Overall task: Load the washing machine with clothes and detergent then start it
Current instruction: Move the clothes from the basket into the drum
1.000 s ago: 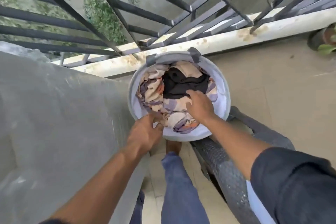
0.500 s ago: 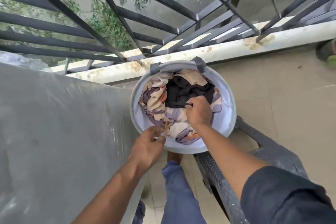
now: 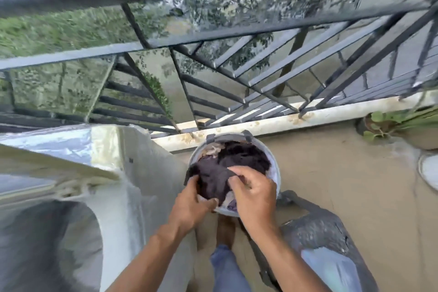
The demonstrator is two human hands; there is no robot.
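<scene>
A round grey laundry basket (image 3: 276, 166) stands on the balcony floor by the railing, full of clothes. A dark garment (image 3: 227, 168) lies on top, lifted a little over the basket, with patterned cloth (image 3: 213, 149) showing beneath it at the far rim. My left hand (image 3: 192, 201) grips the dark garment at its near left edge. My right hand (image 3: 253, 192) pinches it at the near right. The washing machine (image 3: 71, 197) under a clear plastic cover fills the left side, its drum opening at the lower left.
A black metal railing (image 3: 260, 73) on a pale ledge runs behind the basket. A dark woven chair (image 3: 317, 234) stands at the lower right, close to the basket. A potted plant (image 3: 388, 125) sits at the far right. My foot and jeans leg are below the basket.
Both hands have taken hold of the dark garment and pulled it up over the patterned cloth. The camera has risen and tilted up, showing more railing and the machine's top.
</scene>
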